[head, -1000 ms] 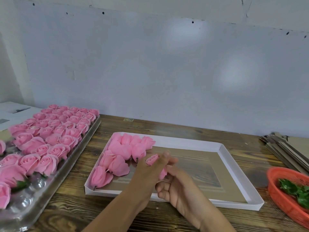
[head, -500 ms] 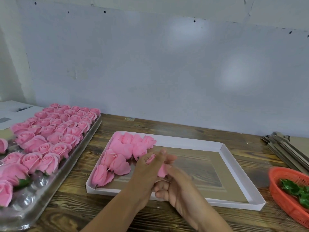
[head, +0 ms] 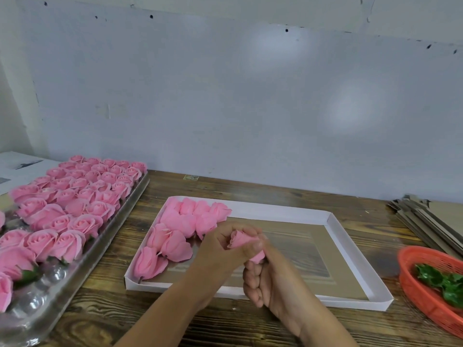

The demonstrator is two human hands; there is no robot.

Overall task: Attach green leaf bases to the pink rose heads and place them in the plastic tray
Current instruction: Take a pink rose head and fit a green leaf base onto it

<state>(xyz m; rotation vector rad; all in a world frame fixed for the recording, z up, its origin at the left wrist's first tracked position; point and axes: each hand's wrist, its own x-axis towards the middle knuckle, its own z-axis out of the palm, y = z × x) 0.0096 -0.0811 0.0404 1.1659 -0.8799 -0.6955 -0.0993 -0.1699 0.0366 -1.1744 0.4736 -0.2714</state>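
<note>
Both hands meet over the white cardboard box lid (head: 333, 229) and hold one pink rose head (head: 241, 239) between them. My left hand (head: 223, 249) curls its fingers round the bloom's upper part. My right hand (head: 265, 279) grips the bloom from below; its base is hidden in the fingers. Several loose pink rose heads (head: 175, 236) lie in the lid's left end. The clear plastic tray (head: 82, 266) on the left is packed with finished roses (head: 75, 199). Green leaf bases (head: 441, 279) lie in an orange basket (head: 421, 301) at the right edge.
A stack of flat brown cardboard sheets (head: 431, 216) lies at the far right behind the basket. Printed paper (head: 17, 169) sits at the far left by the wall. The grey wall rises right behind the wooden table (head: 250, 329).
The two hands have turned the rose head between them, so more of the bloom shows above the fingers. They stay in the same spot over the lid.
</note>
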